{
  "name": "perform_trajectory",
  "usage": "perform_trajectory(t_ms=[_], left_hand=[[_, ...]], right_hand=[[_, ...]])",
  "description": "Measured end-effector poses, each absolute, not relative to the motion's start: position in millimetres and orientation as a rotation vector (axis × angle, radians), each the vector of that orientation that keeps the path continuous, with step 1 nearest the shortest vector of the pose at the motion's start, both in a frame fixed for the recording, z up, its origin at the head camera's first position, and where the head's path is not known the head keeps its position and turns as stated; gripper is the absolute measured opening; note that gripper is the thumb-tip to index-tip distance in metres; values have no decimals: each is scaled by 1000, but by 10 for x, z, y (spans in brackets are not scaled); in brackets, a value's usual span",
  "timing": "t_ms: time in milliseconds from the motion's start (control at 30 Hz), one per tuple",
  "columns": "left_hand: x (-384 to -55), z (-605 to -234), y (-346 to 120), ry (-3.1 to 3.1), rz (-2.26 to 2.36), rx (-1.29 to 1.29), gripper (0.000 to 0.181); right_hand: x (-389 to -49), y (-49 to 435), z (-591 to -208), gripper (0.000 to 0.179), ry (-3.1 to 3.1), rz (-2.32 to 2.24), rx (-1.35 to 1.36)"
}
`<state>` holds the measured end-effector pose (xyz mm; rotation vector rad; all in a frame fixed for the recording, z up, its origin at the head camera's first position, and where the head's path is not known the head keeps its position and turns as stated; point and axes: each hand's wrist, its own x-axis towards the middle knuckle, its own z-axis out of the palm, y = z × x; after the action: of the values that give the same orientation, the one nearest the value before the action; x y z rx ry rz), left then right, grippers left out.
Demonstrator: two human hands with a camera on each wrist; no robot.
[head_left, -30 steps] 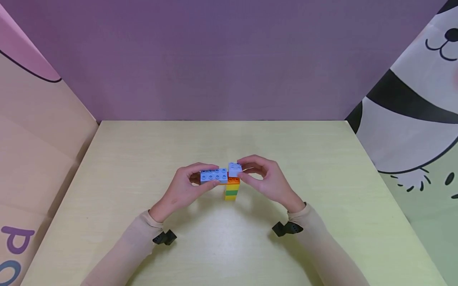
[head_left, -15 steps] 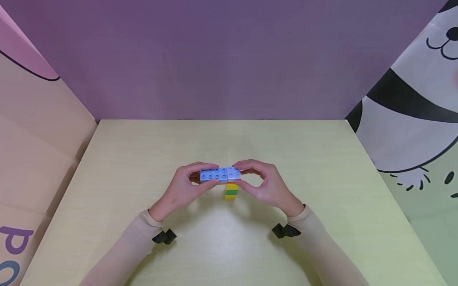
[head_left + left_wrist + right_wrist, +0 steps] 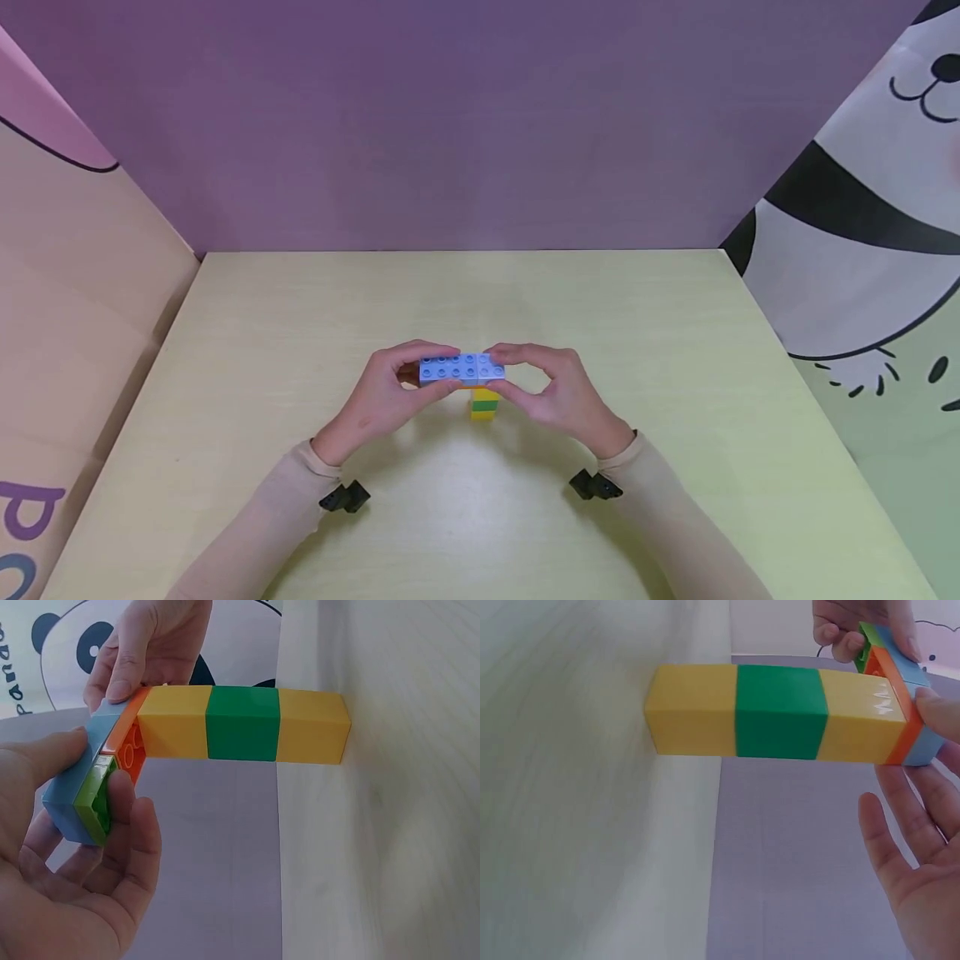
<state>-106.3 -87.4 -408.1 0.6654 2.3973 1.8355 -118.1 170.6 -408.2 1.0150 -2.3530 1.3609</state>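
Note:
A column of yellow (image 3: 313,726), green (image 3: 243,724) and yellow (image 3: 177,723) toy building bricks stands upright on the table. Across its top lies a flat orange brick (image 3: 904,735) that juts out to the left. My left hand (image 3: 382,398) grips a long blue brick (image 3: 448,368) between thumb and fingers, over the jutting end. Under that blue brick is a lime green brick (image 3: 91,799), beside the orange one, with left fingertips against it. My right hand (image 3: 561,392) pinches a short blue brick (image 3: 491,368), which sits end to end with the long one above the column.
The pale wooden table (image 3: 465,533) spreads around the column. A purple wall (image 3: 465,125) rises at its back edge. Printed panels stand at both sides, the right one with a panda (image 3: 847,275). A small black device (image 3: 345,497) is on each wrist.
The short blue brick came down and left in my right hand, from above the orange brick to level with the long blue brick. My left hand has stayed in place.

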Motion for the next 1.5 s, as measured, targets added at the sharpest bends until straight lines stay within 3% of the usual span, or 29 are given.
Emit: perform_trajectory(t_ms=[633,900,1133,1500], left_hand=[[-1009,-3975,-1112,2596,1621,672,38],[-985,-3951,-1101,2599,1622,652,39],[-972,-3948,-1108,2614,1623,641,38],[-1080,-3989,-1078,2538,1747,498,41]], right_hand=[[-983,1616,-3876,37,-2396,1495,906],[-1059,1730,-4135,59,-2514,1828,722],[-1068,1775,-4349,44,-2702,1913,648],[-1087,1752,-4419,39,-2778,1819,557]])
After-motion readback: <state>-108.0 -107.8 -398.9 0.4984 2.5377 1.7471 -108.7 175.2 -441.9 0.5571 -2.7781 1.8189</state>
